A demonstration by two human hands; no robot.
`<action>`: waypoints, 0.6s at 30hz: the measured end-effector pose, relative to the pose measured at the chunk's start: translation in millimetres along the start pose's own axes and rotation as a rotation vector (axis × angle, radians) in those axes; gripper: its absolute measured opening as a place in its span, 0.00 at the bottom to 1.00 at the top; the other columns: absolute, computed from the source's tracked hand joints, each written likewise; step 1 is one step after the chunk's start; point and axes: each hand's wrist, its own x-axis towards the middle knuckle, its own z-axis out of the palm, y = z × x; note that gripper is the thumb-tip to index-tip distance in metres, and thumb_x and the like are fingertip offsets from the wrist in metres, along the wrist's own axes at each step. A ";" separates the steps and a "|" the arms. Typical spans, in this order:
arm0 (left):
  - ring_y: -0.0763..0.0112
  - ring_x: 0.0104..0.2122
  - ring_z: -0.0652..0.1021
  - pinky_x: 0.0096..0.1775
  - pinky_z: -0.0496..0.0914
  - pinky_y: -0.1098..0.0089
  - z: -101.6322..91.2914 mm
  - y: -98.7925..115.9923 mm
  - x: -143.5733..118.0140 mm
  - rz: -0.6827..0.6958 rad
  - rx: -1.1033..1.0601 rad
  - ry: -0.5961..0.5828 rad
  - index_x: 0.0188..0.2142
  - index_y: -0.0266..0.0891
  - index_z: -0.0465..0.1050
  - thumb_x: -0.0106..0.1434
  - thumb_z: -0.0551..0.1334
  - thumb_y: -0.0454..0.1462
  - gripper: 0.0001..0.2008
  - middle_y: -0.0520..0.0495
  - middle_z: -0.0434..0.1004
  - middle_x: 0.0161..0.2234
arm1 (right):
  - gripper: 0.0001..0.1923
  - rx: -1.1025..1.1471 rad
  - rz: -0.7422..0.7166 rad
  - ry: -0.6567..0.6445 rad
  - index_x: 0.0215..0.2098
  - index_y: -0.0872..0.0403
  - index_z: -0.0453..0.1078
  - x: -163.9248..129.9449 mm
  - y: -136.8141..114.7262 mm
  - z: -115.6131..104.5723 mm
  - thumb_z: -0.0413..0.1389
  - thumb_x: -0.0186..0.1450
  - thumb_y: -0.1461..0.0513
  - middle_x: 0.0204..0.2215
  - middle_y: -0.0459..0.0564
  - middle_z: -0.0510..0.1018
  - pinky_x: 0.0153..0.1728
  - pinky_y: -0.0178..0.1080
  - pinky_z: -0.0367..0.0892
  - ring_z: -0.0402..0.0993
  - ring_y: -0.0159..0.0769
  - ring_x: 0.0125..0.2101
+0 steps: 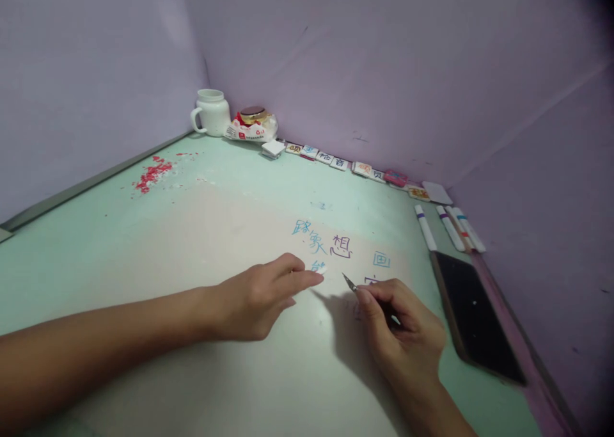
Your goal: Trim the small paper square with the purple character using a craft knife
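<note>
My right hand (403,328) grips a craft knife (350,282) like a pen, its pointed blade aimed up and left just over the tabletop. Most of the knife's handle is hidden inside my fingers. To the left, my left hand (263,293) reaches across the table with its index finger stretched out. A small white piece (324,269) shows at that fingertip; whether the finger presses it I cannot tell. Blue and purple handwritten characters (341,245) mark the surface around both hands, and my right hand covers some of them.
A dark phone (474,315) lies at the right edge, below several white markers (451,228). Small lettered tiles (325,158) line the back wall. A white mug (212,114) and a crumpled wrapper (252,130) stand in the corner near red crumbs (152,174) on the green table (230,168).
</note>
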 end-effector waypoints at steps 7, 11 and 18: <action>0.71 0.31 0.70 0.34 0.68 0.69 -6.3 -2.2 8.1 -0.497 -0.725 -0.098 0.57 0.36 0.64 0.58 0.62 0.34 0.26 0.48 0.68 0.34 | 0.20 0.340 0.524 -0.111 0.38 0.53 0.73 4.2 -8.5 -17.8 0.60 0.58 0.47 0.27 0.46 0.74 0.17 0.33 0.50 0.58 0.26 0.17; 0.71 0.32 0.71 0.33 0.67 0.69 -8.9 0.7 10.4 -0.571 -0.984 -0.167 0.58 0.37 0.64 0.55 0.67 0.38 0.31 0.47 0.70 0.35 | 0.27 0.430 0.812 -0.327 0.44 0.53 0.73 -0.3 -28.3 -12.2 0.65 0.52 0.47 0.32 0.49 0.77 0.16 0.30 0.43 0.52 0.21 0.16; 0.69 0.34 0.71 0.37 0.66 0.67 -6.9 3.3 11.9 -0.582 -0.967 -0.103 0.54 0.37 0.68 0.56 0.67 0.39 0.26 0.48 0.71 0.34 | 0.23 0.487 0.948 -0.580 0.24 0.56 0.70 -8.1 -32.0 0.6 0.69 0.46 0.47 0.12 0.36 0.58 0.15 0.29 0.42 0.46 0.19 0.13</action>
